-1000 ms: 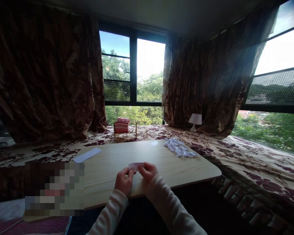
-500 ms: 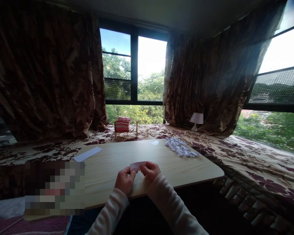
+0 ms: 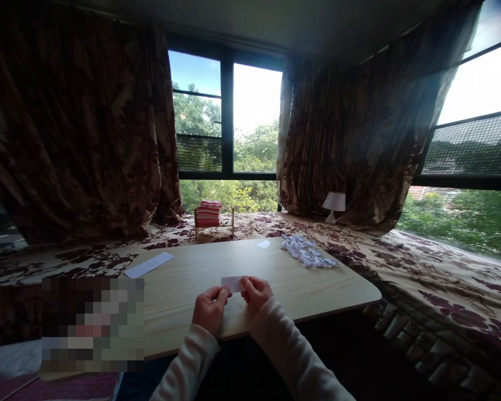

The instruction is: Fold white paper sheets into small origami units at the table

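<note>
Item count, worktop (image 3: 183, 303) and surroundings
Counted: one left hand (image 3: 209, 308), one right hand (image 3: 258, 292), one held paper (image 3: 231, 283), one long paper strip or stack (image 3: 149, 265), one small white patch (image 3: 263, 244) (paper or glare indistinguishable), one lamp (image 3: 334, 202), one rack (image 3: 232, 221), one cloth stack (image 3: 209, 213). Not exactly countable, overlapping: folded papers (image 3: 307, 253).

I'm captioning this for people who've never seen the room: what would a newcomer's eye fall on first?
Probably the bright window at the back, framed by dark patterned curtains. Next, the left hand and right hand, holding a small white paper between them over the near part of the table. Then the cluster of folded pieces on the table's far right side.
</note>
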Demonstrator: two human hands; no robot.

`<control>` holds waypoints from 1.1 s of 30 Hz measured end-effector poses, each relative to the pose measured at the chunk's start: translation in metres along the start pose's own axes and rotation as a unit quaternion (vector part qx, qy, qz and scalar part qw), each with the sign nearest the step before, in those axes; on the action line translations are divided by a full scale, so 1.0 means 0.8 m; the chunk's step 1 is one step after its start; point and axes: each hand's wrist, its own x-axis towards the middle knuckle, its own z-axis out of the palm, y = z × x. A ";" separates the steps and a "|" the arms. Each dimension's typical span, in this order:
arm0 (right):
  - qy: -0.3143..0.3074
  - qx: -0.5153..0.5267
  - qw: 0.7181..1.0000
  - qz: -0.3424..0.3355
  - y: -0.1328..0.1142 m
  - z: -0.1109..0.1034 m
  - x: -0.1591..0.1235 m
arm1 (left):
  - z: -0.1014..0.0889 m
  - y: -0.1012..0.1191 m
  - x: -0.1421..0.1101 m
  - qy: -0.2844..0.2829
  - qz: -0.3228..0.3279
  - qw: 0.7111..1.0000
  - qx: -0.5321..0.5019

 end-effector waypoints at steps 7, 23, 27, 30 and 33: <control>-0.038 -0.015 0.999 -0.013 -0.004 0.000 -0.005 | -0.001 0.005 0.000 0.003 0.003 1.000 -0.017; -0.039 -0.022 0.999 -0.001 0.001 0.005 -0.001 | 0.000 -0.003 0.003 0.066 -0.029 0.997 -0.015; -0.044 -0.014 0.999 0.000 -0.003 0.003 -0.004 | -0.001 -0.001 0.001 0.056 -0.028 0.998 -0.017; -0.034 -0.008 0.999 0.002 0.000 -0.001 -0.003 | 0.000 0.002 0.000 0.036 -0.020 0.999 -0.018; -0.019 0.001 1.000 0.004 0.003 -0.005 0.001 | 0.000 0.005 -0.002 0.002 -0.008 1.000 -0.013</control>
